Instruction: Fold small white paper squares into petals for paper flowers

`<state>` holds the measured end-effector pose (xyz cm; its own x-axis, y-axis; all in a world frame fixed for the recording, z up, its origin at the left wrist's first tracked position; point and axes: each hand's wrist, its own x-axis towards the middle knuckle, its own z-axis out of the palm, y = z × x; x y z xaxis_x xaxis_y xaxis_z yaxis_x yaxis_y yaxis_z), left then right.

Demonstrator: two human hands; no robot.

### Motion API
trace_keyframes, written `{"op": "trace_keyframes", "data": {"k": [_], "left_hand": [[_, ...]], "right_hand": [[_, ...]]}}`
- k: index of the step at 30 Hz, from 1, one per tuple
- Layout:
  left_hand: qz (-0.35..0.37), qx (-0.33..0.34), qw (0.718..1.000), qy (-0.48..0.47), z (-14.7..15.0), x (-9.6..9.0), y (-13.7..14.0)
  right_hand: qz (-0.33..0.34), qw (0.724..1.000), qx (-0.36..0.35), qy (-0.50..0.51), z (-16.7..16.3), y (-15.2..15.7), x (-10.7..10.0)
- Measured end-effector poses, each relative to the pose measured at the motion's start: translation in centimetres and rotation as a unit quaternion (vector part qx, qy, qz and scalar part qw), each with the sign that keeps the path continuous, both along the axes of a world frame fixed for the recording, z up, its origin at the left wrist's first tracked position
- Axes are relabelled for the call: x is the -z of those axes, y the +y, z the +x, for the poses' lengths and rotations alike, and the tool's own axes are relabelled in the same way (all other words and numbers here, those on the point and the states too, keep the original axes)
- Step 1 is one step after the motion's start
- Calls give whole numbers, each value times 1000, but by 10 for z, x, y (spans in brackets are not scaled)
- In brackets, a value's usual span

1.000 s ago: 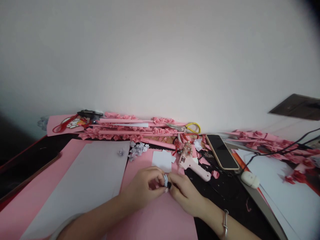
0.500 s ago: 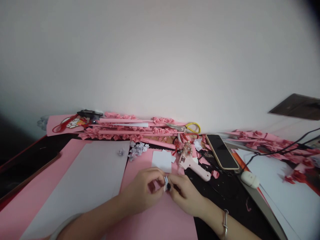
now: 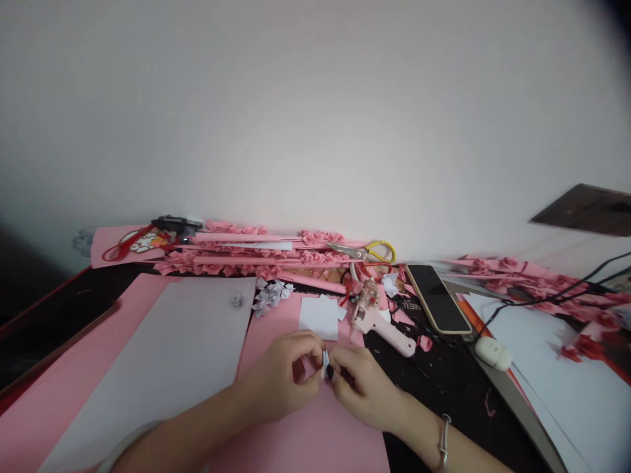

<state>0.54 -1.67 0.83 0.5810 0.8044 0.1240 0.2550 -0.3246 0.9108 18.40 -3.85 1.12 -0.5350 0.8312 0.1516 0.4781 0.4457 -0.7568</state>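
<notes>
Between the fingertips of both hands is a small folded piece of white paper [image 3: 325, 358]. My left hand [image 3: 282, 373] pinches it from the left, thumb and index finger curled. From the other side my right hand [image 3: 367, 387] pinches the same piece; a small dark spot shows at its fingertips, too small to make out. Both hands are over a pink paper sheet [image 3: 315, 440]. Just beyond them lies a stack of white paper squares [image 3: 318, 316]. A cluster of folded white paper flowers [image 3: 271, 297] sits to the upper left, and a single one [image 3: 237, 299] lies apart.
A pink glue gun [image 3: 384, 330] lies right of the squares, with a phone [image 3: 438, 299] and a white earphone case [image 3: 493, 353] beyond. Yellow-handled scissors [image 3: 377, 251] rest on pink paper flower stems [image 3: 236, 261] along the wall. A large white sheet [image 3: 162, 368] covers the left side.
The fingers have shifted slightly, and the folded white paper has turned a little and looks narrower. My right fingertips have moved slightly left. Everything else has stayed in place.
</notes>
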Motion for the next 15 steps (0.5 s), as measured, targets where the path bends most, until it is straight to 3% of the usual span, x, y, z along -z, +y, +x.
{"op": "trace_keyframes", "data": {"k": [15], "left_hand": [[6,-12,1000,22,1,3,-1]], "right_hand": [[16,999,15,-26,-1,0,1]]}}
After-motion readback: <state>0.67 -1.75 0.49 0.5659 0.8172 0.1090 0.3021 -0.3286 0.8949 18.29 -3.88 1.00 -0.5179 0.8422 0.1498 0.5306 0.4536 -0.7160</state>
